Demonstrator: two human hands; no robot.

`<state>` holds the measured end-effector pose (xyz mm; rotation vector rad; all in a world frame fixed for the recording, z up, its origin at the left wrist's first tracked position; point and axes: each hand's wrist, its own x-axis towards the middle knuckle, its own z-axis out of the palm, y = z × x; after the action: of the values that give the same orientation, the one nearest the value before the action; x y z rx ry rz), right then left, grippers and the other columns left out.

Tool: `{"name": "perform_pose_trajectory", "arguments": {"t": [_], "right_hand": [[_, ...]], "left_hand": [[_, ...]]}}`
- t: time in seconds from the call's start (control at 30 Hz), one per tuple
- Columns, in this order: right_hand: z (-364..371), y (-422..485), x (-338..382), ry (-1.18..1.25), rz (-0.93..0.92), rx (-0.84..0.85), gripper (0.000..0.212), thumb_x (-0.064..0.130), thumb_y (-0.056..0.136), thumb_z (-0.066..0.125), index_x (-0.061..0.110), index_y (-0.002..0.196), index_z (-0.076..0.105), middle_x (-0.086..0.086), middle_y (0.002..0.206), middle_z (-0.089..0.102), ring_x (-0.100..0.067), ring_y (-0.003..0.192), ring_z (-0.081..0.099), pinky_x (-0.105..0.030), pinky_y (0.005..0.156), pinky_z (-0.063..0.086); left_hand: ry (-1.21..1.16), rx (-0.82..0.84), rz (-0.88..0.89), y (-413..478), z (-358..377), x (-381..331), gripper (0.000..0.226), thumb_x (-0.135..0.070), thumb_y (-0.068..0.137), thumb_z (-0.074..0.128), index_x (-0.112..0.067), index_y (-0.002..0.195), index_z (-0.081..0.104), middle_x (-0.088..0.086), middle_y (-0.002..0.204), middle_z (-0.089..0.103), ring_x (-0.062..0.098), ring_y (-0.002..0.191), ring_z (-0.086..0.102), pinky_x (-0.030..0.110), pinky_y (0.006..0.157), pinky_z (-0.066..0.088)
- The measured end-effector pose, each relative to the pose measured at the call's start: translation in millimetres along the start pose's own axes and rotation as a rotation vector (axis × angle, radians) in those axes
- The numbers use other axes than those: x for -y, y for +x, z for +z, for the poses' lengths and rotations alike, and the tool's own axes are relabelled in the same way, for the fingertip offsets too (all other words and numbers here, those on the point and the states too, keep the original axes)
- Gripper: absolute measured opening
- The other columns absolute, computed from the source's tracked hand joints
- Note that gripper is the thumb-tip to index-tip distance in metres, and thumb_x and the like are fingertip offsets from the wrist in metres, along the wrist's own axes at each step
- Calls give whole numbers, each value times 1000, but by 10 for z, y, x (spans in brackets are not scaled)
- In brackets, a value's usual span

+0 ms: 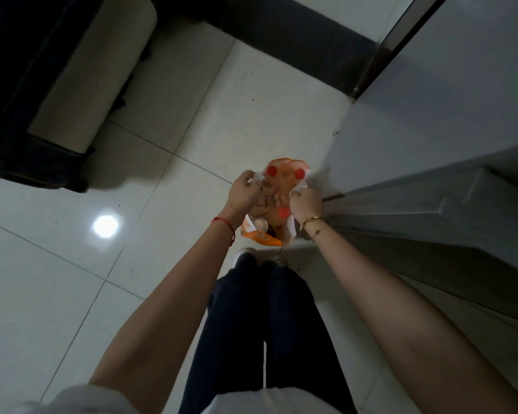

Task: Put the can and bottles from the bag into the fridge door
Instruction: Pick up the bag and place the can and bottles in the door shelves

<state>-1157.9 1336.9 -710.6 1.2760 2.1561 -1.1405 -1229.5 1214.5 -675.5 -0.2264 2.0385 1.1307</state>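
Note:
An orange and white plastic bag [262, 236] stands on the tiled floor just ahead of my feet. Inside it show the red caps of three bottles [272, 170], two at the far side and one [283, 212] nearer me. The can is not distinguishable. My left hand [245, 191] grips the bag's left edge and my right hand [307, 203] grips its right edge, holding the mouth apart. The grey fridge [431, 138] stands at the right, shut, right beside the bag.
A dark cabinet with a pale rolled mat [93, 73] fills the upper left. White floor tiles [72, 264] spread to the left and ahead. A dark skirting strip [296, 28] runs along the far wall. My legs in dark trousers are below the bag.

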Motion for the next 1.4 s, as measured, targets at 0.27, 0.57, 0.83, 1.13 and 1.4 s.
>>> {"name": "perform_pose_trajectory", "arguments": {"t": [0.27, 0.57, 0.83, 1.13, 1.4], "right_hand": [[-580, -1037, 645, -27, -97, 45, 29, 17, 93, 39, 8, 73, 57, -20, 86, 67, -34, 84, 61, -39, 80, 53], [-1410, -2480, 1344, -107, -268, 140, 40, 19, 96, 35, -5, 81, 63, -13, 76, 62, -25, 68, 53, -31, 66, 44], [-2040, -3130, 1557, -249, -313, 201, 41, 19, 99, 28, 10, 66, 51, 1, 65, 51, -14, 63, 48, -28, 75, 37], [-2489, -3661, 1388, -111, -315, 143, 21, 23, 99, 41, 12, 92, 57, -14, 87, 60, -26, 81, 56, -32, 72, 47], [-2632, -4383, 1133, -283, -320, -218, 33, 32, 99, 32, 11, 88, 55, -9, 86, 61, -22, 77, 60, -28, 65, 48]], "left_hand": [[51, -93, 109, -1211, -766, -811, 28, -25, 94, 45, -7, 105, 64, -1, 86, 66, 27, 93, 62, 44, 85, 55], [95, -150, 308, -2717, -1549, -1665, 26, -25, 90, 44, -9, 90, 65, 2, 84, 62, 22, 81, 60, 37, 70, 53], [19, -212, 475, -3693, -1904, -2214, 18, -16, 97, 46, -22, 88, 61, -8, 88, 64, 12, 81, 62, 27, 71, 52], [-40, -162, 672, -4415, -1937, -2469, 22, -31, 89, 44, -20, 89, 63, -4, 94, 69, -1, 61, 57, 16, 59, 43], [-102, -86, 769, -4919, -1894, -2539, 19, -19, 96, 46, -20, 91, 64, -8, 82, 64, -1, 58, 54, 17, 59, 40]]}}
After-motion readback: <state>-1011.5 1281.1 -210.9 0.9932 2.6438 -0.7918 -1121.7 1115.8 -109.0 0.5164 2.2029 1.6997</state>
